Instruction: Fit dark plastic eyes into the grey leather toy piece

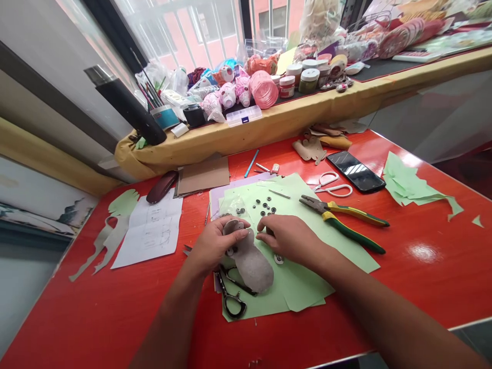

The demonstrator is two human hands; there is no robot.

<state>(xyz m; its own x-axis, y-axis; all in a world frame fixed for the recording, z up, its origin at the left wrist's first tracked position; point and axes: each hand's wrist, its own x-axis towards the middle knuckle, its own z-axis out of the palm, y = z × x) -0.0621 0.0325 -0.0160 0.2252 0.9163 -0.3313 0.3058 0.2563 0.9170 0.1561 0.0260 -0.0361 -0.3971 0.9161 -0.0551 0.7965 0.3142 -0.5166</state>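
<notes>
My left hand (215,241) is closed on a grey leather-like cut-out piece (255,266), pinching its upper end between thumb and fingers. The rounded lower part of the piece hangs over the green paper (307,271). Just right of it, my right hand (288,236) has its fingers curled in; anything between the fingertips is too small to make out. Several small dark snap fasteners (263,212) lie on the paper beyond my hands. A pale round disc (279,259) sits below my right hand. Black-handled scissors (233,302) lie partly under the grey piece.
Pliers (330,212) and white scissors (332,185) lie to the right, near a phone (357,171). Left are a printed sheet (154,230), a glasses case (162,187) and paper scraps (111,230). Along the crowded windowsill stand a black flask (130,107) and paint jars (309,80).
</notes>
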